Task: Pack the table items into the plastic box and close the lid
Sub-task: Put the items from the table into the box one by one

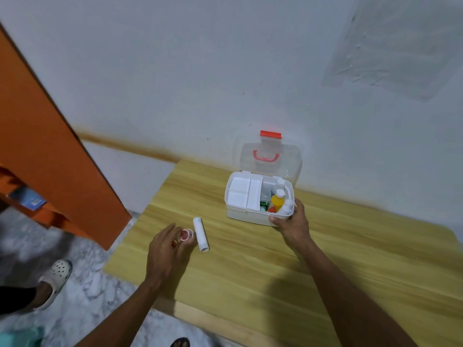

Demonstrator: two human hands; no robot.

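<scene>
Plastic box [246, 214], white, sits on the far part of the wooden table [250, 266], close to the wall, with its clear lid [270, 156] swung up and standing open behind it; the lid carries a red handle [266, 156] and a red latch [270, 134] at its top edge. Inside, a white divided tray [244, 194] fills the left half, while the right half holds a yellow bottle [277, 202] with a white cap, several small white bottles along the right wall, and something green and something red low down near the front, too small to identify. The right hand [293, 222] grips the box at its near right corner, thumb on the front wall and fingers curled over the rim. Well to the left of the box, a white tube-shaped roll [200, 234] lies on the table, pointing roughly near to far. Just left of it, touching or almost touching, is a small round red-and-white item [186, 234]. The left hand [166, 249] hovers over that round item with fingers loosely spread and bent down around it; whether the fingertips have actually closed on it cannot be told. Left of the table stands an orange cabinet [50, 156], and a foot in a pale perforated clog [56, 276] rests on the marbled floor.
</scene>
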